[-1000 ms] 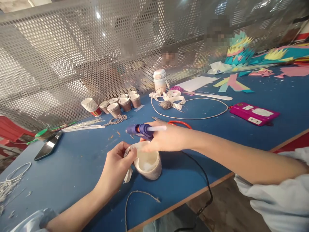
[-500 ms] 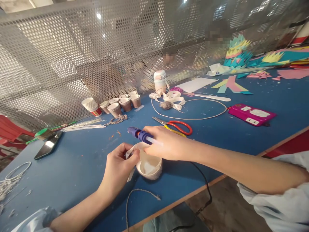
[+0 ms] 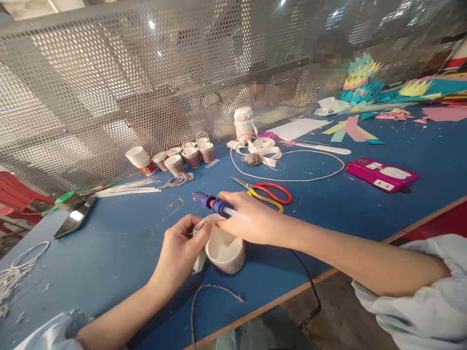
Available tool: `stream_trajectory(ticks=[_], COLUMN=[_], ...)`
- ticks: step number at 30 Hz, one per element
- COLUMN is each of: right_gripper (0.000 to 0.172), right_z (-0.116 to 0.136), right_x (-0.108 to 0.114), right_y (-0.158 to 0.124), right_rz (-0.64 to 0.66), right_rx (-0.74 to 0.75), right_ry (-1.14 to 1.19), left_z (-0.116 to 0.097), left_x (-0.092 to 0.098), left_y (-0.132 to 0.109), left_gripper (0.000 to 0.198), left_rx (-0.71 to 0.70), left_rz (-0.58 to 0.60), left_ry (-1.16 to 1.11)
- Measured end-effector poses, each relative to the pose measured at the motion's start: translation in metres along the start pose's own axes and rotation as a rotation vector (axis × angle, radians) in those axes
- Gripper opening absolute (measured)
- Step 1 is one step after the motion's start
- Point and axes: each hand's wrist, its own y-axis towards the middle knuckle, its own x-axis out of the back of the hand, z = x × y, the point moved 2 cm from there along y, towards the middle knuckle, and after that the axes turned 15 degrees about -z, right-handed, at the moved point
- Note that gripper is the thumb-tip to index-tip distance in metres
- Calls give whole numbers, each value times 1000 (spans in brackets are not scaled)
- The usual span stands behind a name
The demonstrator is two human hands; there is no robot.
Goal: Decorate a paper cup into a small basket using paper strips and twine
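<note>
At the far left we see a red chair (image 3: 22,194) and, below it on the blue table (image 3: 127,262), a heap of pale string (image 3: 14,279). Next come a phone (image 3: 76,218) lying at a slant and a bundle of thin sticks (image 3: 127,188). Behind the sticks stand a stack of cups (image 3: 137,158) and a cluster of small handled buckets (image 3: 191,156), with a coil of cord (image 3: 181,180) in front.

Nearer us, the left hand (image 3: 184,240) pinches a white strip (image 3: 200,262) at the rim of the cup (image 3: 233,265), thumb on the inner side; the strip's end hangs down outside. The cup is between the two hands, near the table's front edge, its mouth facing us. A piece of twine (image 3: 219,287) curves just in front of it.

The right hand (image 3: 255,221) wraps around the glue gun (image 3: 221,207) above the cup's far rim; we cannot tell how its hidden fingers sit. Beyond this hand lie scissors (image 3: 255,186), and farther back stands a bottle (image 3: 244,129). Farther right we find a purple box (image 3: 383,176).
</note>
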Motion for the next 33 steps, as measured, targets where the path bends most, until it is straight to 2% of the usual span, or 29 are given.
stream_trajectory(ticks=[4, 12, 16, 21, 23, 26, 28, 30, 33], right_gripper=[14, 10, 4, 19, 27, 37, 41, 44, 38], right_z=[-3, -3, -3, -1, 1, 2, 1, -1, -3], right_x=[2, 10, 19, 42, 51, 58, 57, 52, 43], right_y=[-3, -10, -11, -22, -34, -57, -71, -81, -85], right_rz=[8, 17, -50, -210, -181, -42, 22, 28, 37], right_rx=[-50, -124, -158, -202, -240, -287, -304, -315, -265], right_ry=[39, 110, 186, 186, 202, 159, 128, 148, 189], left_z=[-6, -6, -5, -5, -4, -3, -3, -4, -6], left_x=[3, 9, 12, 18, 19, 17, 16, 14, 13], left_y=[-2, 3, 5, 6, 7, 8, 8, 7, 6], left_gripper=[29, 23, 26, 25, 24, 25, 26, 26, 27], left_rx=[37, 152, 220, 236, 249, 243, 237, 243, 250], left_rz=[96, 112, 193, 243, 248, 239, 230, 217, 198], left_ry=[0, -20, -15, -1, 0, -20, -36, -54, -83])
